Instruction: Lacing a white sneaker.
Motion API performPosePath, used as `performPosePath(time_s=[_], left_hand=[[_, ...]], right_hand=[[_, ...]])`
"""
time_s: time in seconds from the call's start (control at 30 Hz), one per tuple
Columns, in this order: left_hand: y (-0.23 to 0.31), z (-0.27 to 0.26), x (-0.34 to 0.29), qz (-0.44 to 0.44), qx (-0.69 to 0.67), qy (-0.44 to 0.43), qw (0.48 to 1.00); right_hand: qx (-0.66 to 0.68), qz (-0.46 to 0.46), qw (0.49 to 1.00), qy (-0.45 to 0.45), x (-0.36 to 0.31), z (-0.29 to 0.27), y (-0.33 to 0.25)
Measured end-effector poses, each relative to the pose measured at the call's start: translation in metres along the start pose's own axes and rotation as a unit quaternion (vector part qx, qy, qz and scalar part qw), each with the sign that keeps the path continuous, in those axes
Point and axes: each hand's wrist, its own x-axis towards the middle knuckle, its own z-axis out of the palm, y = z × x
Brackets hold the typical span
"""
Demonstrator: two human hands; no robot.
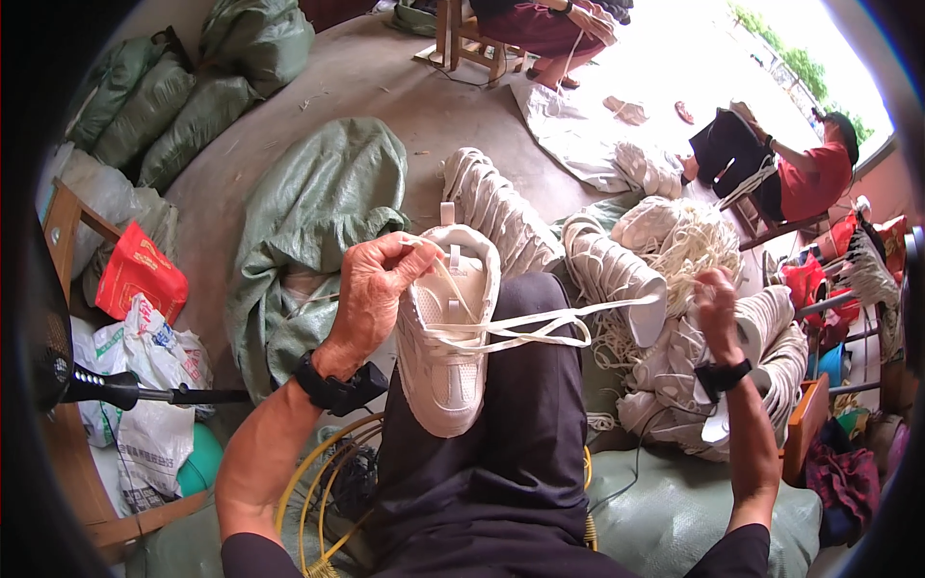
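A pale beige sneaker (445,361) rests over my lap, toe toward me, with its white shoelace (540,326) partly threaded. My left hand (374,289) is beside the shoe's opening, thumb and fingers pinching a strand of lace near the tongue (461,279). From the eyelets, one lace stretches right in a nearly straight line, while another loops back above my knee. My right hand (718,310) is raised at the right with curled fingers, slightly blurred. The stretched lace runs toward it; its last stretch fades against the white shoes behind.
Stacked pale shoes (506,214) and a heap of loose laces (679,236) lie beyond my knees. A green sack (313,222) slumps at left, near a red bag (143,275). Two people sit farther off, one in a red shirt (817,178). Yellow hoops (303,482) are by my leg.
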Motion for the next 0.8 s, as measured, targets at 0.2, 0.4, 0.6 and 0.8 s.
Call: performPosePath(time_s=[0.2, 0.4, 0.6, 0.8], left_hand=[[0.005, 0.005, 0.003, 0.006, 0.019, 0.006, 1.000], [0.009, 0.003, 0.001, 0.005, 0.022, 0.018, 1.000], [0.010, -0.004, -0.006, 0.020, -0.013, 0.074, 0.997], [-0.004, -0.100, -0.007, 0.010, 0.038, 0.238, 0.970]], right_hand=[[0.220, -0.293, 0.916, -0.166, 0.009, 0.031, -0.269], [0.182, -0.336, 0.906, -0.181, 0.008, 0.064, -0.322], [0.273, -0.141, 0.924, -0.226, 0.011, 0.060, -0.296], [0.235, -0.080, 0.944, -0.217, 0.017, 0.046, -0.262]])
